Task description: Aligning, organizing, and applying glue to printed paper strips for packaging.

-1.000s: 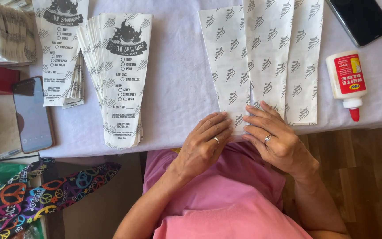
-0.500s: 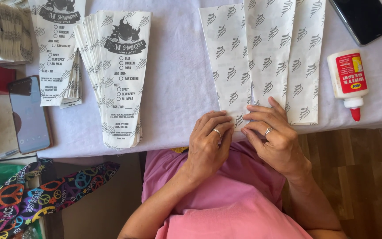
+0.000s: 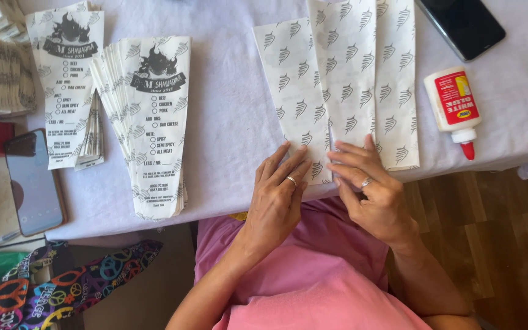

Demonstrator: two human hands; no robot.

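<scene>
1. Paper sleeves [image 3: 343, 79], three of them: thin, matte, long and tapered, printed with small grey motifs, lying overlapped on the bench [image 3: 233, 122] near its front edge.
2. Left hand [image 3: 279, 195] lies flat, fingers extended on the leftmost sleeve's lower end, gripping nothing.
3. Right hand [image 3: 371, 189] presses open fingers on the middle sleeve's bottom edge.
4. One white plastic glue bottle [image 3: 453, 107], red-capped, lies to the right.
5. Two fanned stacks of printed paper bags [image 3: 154, 122] lie on the left.
</scene>
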